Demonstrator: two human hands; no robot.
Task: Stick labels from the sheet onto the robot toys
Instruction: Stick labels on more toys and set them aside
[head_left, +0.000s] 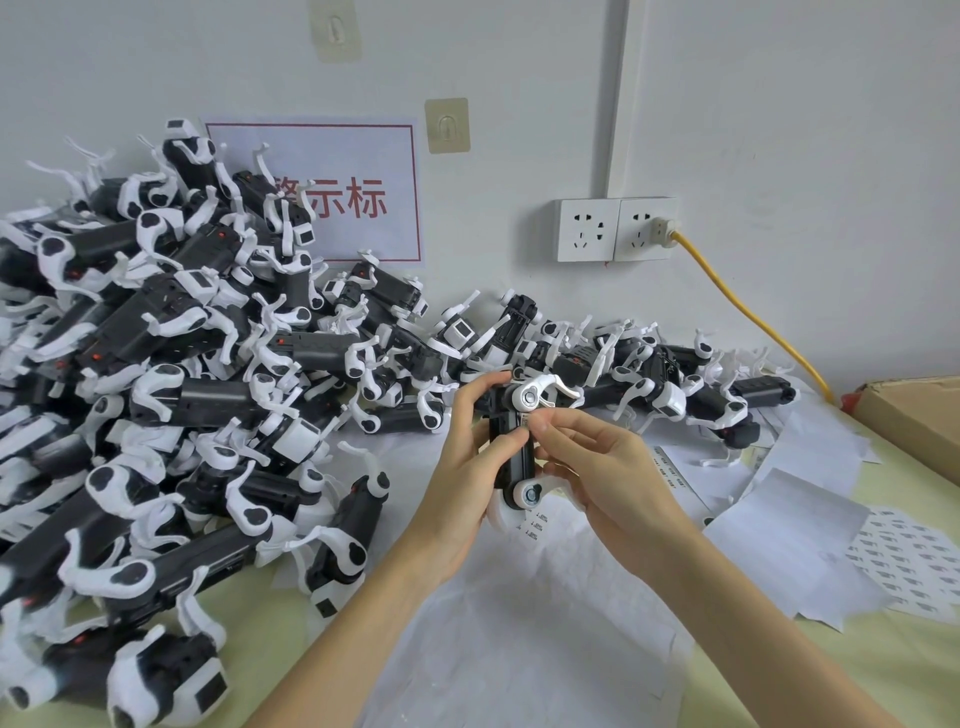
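Head view, held toy: one black-and-white robot toy (511, 441) is up off the surface, just right of frame centre, between both hands.
Head view, left hand: the left hand (467, 467) wraps the toy's dark body from the 9 o'clock side, fingers curled round it, fingertips reaching its upper end.
Head view, right hand: the right hand (592, 457) comes in from 3 o'clock, thumb and forefinger pinched on a small white label (525, 420) at the toy's side face, just below the upper leg joint.
Head view, long axis: the toy's body runs roughly 12 to 6 o'clock, nearly upright in the frame, its lower end tipped slightly toward 5 o'clock; one white leg joint sits at the top and another at the bottom. Which end is the head I cannot tell.
Head view, label sheets: a part-used label sheet (535, 525) lies on the surface just under the hands; another sheet of labels (914, 556) lies at 4 o'clock.
Head view, pile: a heap of robot toys (171, 374) fills the 9 to 12 o'clock side.
Risk, skew: the label is small and the face narrow, so pressing one corner first would probably set it crooked or creased.
Risk, slip: if the left hand's hold loosens under the press, the body could roll and the label land off its spot.
Risk, stick: the label may cling to the fingertip and lift as the right hand pulls off.
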